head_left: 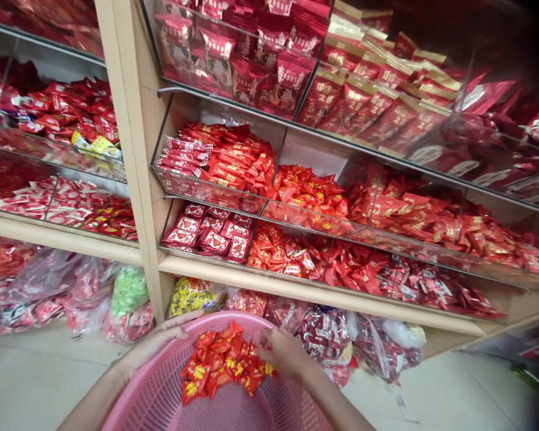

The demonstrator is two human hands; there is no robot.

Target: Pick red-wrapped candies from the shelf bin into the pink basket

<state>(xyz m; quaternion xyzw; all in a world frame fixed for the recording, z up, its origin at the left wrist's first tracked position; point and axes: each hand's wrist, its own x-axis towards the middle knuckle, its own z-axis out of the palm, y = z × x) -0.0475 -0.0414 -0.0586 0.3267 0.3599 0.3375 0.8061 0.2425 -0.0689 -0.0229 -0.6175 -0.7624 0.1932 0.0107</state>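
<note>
A pink plastic basket [155, 383] with mesh sides is at the bottom middle of the head view, tilted so its inside shows. My left hand [161, 335] holds its left rim, fingers stretched along the outside. Inside lies a heap of small red candy packets [224, 362] with yellow print. At the right edge of this heap is my right hand [284, 353], inside the basket near the far rim. Its fingers are curled closed on red candy packets; how many is hidden.
Ahead stand wooden shelves [233, 278] with clear-fronted bins of red packets [312, 194]. A wooden upright [132, 137] divides them on the left. Plastic bags of sweets [327, 335] lie under the lowest board, and a green bag [129, 290] lies at left. The floor [458, 389] is pale tile.
</note>
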